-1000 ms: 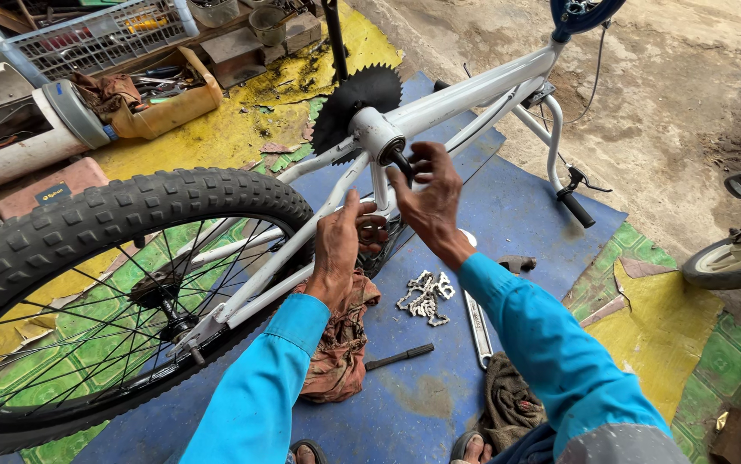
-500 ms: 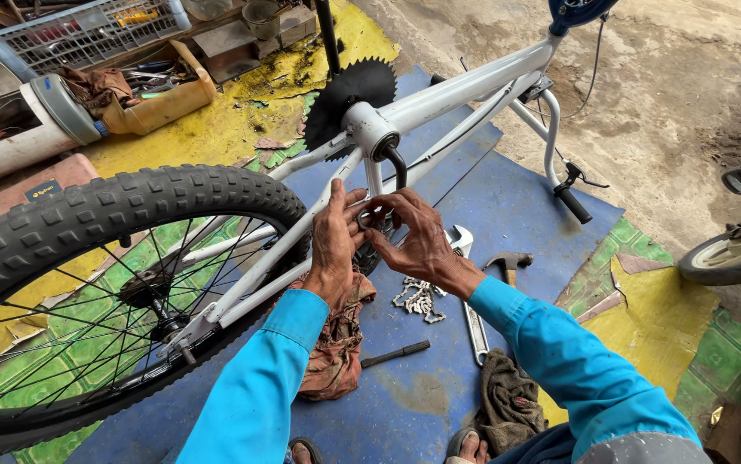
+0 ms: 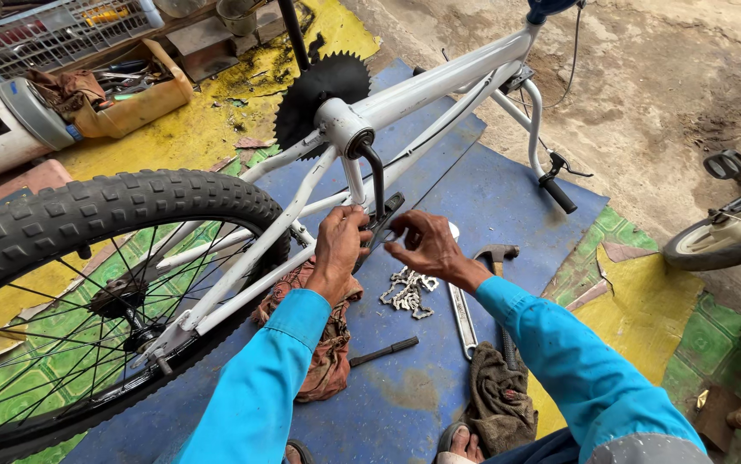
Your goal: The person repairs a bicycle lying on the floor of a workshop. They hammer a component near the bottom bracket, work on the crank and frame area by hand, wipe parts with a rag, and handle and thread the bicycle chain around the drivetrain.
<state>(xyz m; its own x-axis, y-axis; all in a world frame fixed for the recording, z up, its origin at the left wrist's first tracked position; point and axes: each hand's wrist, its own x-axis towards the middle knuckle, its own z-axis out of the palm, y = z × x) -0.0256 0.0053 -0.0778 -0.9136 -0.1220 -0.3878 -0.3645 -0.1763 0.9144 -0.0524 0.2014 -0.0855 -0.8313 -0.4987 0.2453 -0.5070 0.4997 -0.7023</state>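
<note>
A white bicycle frame (image 3: 439,82) lies upside down over a blue mat (image 3: 491,198). Its black crank arm (image 3: 374,176) hangs down from the bottom bracket, with a black toothed chainring (image 3: 319,86) behind. My left hand (image 3: 340,249) grips the black pedal (image 3: 385,222) at the crank's end. My right hand (image 3: 422,245) hovers beside the pedal with fingers curled and apart, holding nothing that I can see. The knobby rear tyre (image 3: 104,210) fills the left foreground.
A chain (image 3: 407,288), a wrench (image 3: 462,314), a hammer (image 3: 495,254), a black rod (image 3: 385,351) and rags (image 3: 327,352) lie on the mat. A yellow tray of tools (image 3: 130,99) stands far left. Another bicycle's wheel (image 3: 719,241) is at the right.
Both hands have come down from the bottom bracket to the pedal at the end of the crank arm. The view has shifted slightly.
</note>
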